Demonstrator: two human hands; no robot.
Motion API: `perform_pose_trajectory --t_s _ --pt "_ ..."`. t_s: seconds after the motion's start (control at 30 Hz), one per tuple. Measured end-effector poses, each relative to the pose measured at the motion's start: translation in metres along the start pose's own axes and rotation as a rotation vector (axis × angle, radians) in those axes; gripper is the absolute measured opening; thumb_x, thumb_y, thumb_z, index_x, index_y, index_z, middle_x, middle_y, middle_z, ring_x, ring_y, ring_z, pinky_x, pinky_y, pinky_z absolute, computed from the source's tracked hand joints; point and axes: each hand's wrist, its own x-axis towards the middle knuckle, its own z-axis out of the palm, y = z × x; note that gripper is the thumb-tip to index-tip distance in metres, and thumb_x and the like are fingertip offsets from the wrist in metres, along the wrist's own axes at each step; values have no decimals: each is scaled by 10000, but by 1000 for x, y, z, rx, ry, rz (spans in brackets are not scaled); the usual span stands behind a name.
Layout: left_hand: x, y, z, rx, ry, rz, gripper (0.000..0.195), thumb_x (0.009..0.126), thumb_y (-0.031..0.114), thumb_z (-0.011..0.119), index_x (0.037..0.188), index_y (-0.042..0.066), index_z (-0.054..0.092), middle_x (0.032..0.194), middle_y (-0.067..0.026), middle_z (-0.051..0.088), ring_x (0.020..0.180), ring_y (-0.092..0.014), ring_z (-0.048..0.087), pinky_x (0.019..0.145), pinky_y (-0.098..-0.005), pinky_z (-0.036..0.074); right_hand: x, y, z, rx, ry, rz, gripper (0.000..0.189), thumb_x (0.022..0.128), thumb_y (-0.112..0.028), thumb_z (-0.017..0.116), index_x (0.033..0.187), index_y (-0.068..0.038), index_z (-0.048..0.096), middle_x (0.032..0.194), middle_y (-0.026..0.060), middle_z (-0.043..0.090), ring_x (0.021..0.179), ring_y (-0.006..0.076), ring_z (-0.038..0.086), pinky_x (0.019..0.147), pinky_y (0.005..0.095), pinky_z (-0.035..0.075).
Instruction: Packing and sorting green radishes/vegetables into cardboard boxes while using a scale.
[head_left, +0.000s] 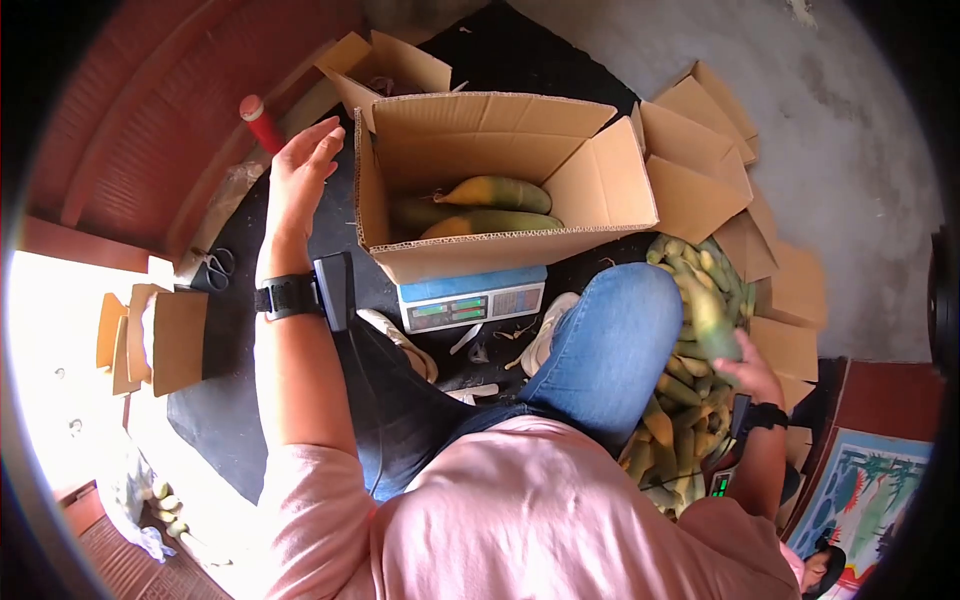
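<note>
On my right side, my right hand (752, 369) grips the green end of a long green radish (709, 319). The radish is slightly blurred, with its yellowish end towards the box, above a heap of similar radishes (679, 390). My left hand (304, 165) is raised beside the left wall of an open cardboard box (465, 259) and holds nothing. Several green radishes with yellow ends (499, 193) lie in the bottom of that box; its near wall partly hides them. Beneath the box is a digital scale (474, 300) with lit green displays, between my feet.
Empty-looking cardboard boxes (697, 176) stand along the right. Another open box (397, 71) is beyond the scale. Scissors (219, 268), a red bottle (261, 124) and a small carton (178, 341) lie left. A white knife-like strip (466, 339) is near my feet. Another person (821, 570) shows at lower right.
</note>
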Motion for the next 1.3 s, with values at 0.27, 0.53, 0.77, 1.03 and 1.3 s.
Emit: perform_pose_trajectory --t_s 0.27,0.53,0.77,1.03,1.3 --pt "-5 4 -3 28 -13 56 374 852 241 609 1161 34 573 1036 -78 635 968 -139 574 841 -258 430 -2 -134 4 1000 -20 -715 577 862 -125 537 1365 -32 270 1305 151 426 1213 310 398 1041 415 302" --pt "-5 -6 -2 -31 -53 78 400 821 188 651 1148 -18 553 1023 -133 633 970 -197 605 826 -283 474 25 -321 51 938 -208 -915 457 817 -126 587 1211 -25 379 1149 163 508 1151 316 464 985 460 386" --pt "1 -23 -13 92 -43 111 401 805 189 664 1133 -17 560 1051 -161 626 975 -233 613 820 -317 493 64 -392 138 355 -443 -954 574 646 -1 733 1130 -75 432 1087 81 537 1013 163 517 890 305 436" --pt "3 -8 -8 218 -70 113 419 786 179 680 1134 -21 558 1020 -173 634 968 -245 617 838 -325 489 106 -378 202 374 -536 -773 405 723 -44 716 1071 -72 509 1019 31 548 947 129 544 844 290 465" --pt "1 -8 -9 224 -86 84 424 782 159 681 1136 -35 550 1023 -175 632 966 -238 618 823 -316 498 155 -320 172 313 -411 34 296 885 -74 510 1175 -18 479 1070 142 581 950 224 585 850 359 493"
